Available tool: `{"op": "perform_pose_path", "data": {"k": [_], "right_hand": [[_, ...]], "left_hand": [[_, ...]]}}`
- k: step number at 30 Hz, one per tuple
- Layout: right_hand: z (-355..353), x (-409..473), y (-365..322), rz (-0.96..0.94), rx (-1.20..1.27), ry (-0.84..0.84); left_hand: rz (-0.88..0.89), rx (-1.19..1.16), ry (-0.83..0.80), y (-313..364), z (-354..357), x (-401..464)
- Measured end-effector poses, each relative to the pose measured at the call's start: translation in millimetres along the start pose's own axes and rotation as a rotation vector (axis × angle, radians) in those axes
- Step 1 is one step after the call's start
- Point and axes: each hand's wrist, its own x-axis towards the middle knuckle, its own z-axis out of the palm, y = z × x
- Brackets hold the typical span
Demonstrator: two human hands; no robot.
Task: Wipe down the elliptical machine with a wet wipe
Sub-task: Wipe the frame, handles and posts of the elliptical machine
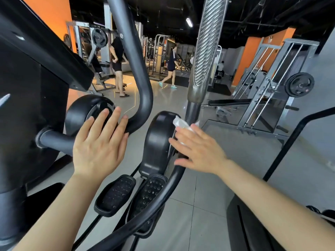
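Note:
The black elliptical machine (27, 109) fills the left and centre of the head view, with two studded pedals (116, 194) low in the middle. My right hand (197, 151) presses a white wet wipe (181, 123) with straight fingers against the black joint cover (157, 140) at the foot of the right swing arm (206, 51). My left hand (99, 142) hovers flat with spread fingers in front of the left joint cover (81, 111) and the bent left arm tube (134, 60). Whether it touches the machine is unclear.
A second black machine frame (290, 142) stands at the right. Grey weight racks (268, 91) with plates and a bench sit behind it. Two people (117, 58) stand and walk on the grey tiled floor (190, 205) further back, among more gym equipment.

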Motion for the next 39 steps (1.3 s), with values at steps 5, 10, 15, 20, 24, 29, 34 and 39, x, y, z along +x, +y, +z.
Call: {"op": "perform_pose_path", "data": {"k": [5, 10, 15, 20, 24, 29, 34, 39], "right_hand": [[-7, -2, -2, -0.078, 0.075, 0.138], [-33, 23, 66, -0.052, -0.047, 0.398], [19, 13, 29, 0.023, 0.014, 0.411], [46, -36, -54, -0.016, 0.217, 0.089], [30, -23, -28, -0.071, 0.153, 0.136], [16, 8, 11, 0.100, 0.099, 0.381], [51, -48, -118, 0.234, 0.350, 0.066], [23, -36, -231, 0.382, 0.714, -0.178]], "left_hand": [[-0.001, -0.006, -0.018, -1, -1, 0], [-0.006, 0.019, 0.039, 0, 2, 2], [0.032, 0.040, 0.039, -1, 2, 1], [0.018, 0.048, 0.006, -2, 1, 2], [-0.002, 0.026, -0.036, 1, -9, -1], [-0.117, -0.198, -0.168, 50, -52, -86], [-0.414, -0.339, -0.426, 64, -96, -166], [-0.684, -0.433, -0.504, 49, -107, -193]]}}
